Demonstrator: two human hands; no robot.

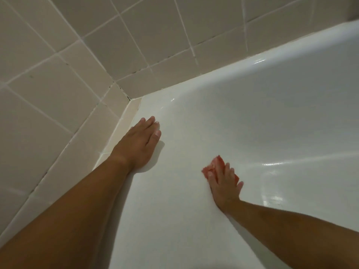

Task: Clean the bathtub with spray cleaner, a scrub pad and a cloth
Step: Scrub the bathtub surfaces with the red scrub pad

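The left hand (138, 144) was laid flat, fingers straight, on the rim of the one white bathtub (272, 123). The right hand (225, 188) was pressed, fingers spread, over one red scrub pad (213, 165) against the tub's inner side, below two tiled walls (58, 74).

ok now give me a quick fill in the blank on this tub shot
1. The left hand lies flat on the bathtub rim and holds ____.
2. The right hand presses a ____ pad against the tub's inner side.
3. The wall behind the tub is covered in ____.

Missing words: nothing; red; tiles
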